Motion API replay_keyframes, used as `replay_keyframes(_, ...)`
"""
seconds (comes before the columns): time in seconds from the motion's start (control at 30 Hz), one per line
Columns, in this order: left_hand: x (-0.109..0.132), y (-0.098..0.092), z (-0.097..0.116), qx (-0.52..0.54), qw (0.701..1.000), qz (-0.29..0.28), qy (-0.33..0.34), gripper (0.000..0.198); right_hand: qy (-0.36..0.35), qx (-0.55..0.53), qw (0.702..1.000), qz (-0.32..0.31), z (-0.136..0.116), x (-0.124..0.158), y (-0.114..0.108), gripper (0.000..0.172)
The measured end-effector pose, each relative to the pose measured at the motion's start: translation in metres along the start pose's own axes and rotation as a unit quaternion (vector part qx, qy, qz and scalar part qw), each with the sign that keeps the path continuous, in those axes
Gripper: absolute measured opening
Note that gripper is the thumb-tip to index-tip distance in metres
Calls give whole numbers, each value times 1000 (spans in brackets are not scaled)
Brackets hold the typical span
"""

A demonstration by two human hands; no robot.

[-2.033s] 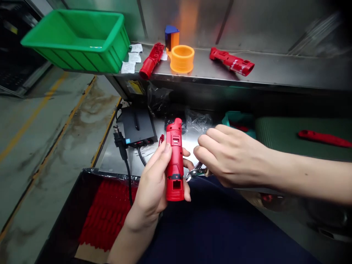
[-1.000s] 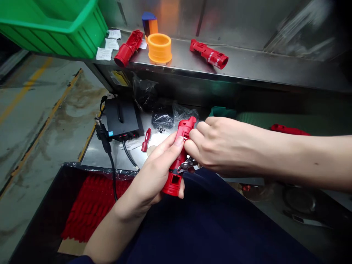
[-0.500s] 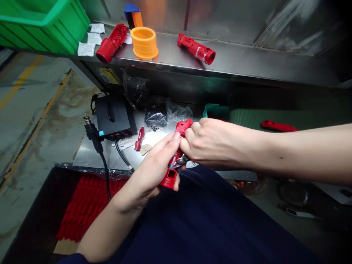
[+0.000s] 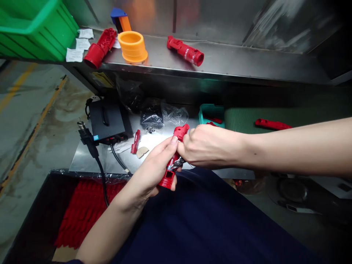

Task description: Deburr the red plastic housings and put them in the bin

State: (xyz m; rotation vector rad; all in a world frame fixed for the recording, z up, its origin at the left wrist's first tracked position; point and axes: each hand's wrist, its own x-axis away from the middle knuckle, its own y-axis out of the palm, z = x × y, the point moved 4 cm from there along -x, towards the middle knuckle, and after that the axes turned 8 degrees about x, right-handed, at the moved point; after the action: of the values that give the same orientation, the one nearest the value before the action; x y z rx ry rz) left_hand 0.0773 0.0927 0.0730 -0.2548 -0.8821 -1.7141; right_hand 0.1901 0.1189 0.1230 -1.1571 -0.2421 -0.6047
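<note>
At far left, a green plastic crate (image 4: pixel 35 29) on the end of a steel shelf (image 4: pixel 220 60), with paper slips (image 4: pixel 74 55) just beside it. Below the shelf and to the left, a black bin (image 4: pixel 27 216) holding rows of red parts, then a black power plug (image 4: pixel 87 139) on its cable, next to a black box (image 4: pixel 106 119). On the shelf, farther right, a red plastic casing half (image 4: pixel 99 47), an orange plastic ring (image 4: pixel 132 47) with a blue-and-orange block (image 4: pixel 120 19) behind it, and a second red casing (image 4: pixel 185 50). Below the shelf, near the centre, a small red part (image 4: pixel 135 142), a beige scrap (image 4: pixel 142 152) and a clear plastic bag (image 4: pixel 174 114). Then the left hand (image 4: pixel 154 165), fingers wrapped around a tilted red housing (image 4: pixel 167 179), below the shelf. Pressed against it, the right hand (image 4: pixel 209 146), fingers curled together, pinching small steel pliers (image 4: pixel 178 164), tips at the housing, handles hidden. Farther right, below the shelf, a teal tray (image 4: pixel 211 115) and a green mat (image 4: pixel 247 119) with a red casing (image 4: pixel 272 124) on top.
</note>
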Motion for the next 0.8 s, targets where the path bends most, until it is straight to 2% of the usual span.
replay_keyframes(0.3, -4, 3, 0, 2, 1000, 3, -22, 27, 20, -33, 999, 37, 3, 2, 6, 21)
replay_keyframes(0.6, -8, 1, -1, 18, 1000, 2, -17, 32, 18, -45, 998, 51, 1, -2, 18, 35)
replay_keyframes(0.8, -9, -4, 1, 47, 999, 1, 4, 31, 46, -42, 994, 94, 3, -2, 26, 30)
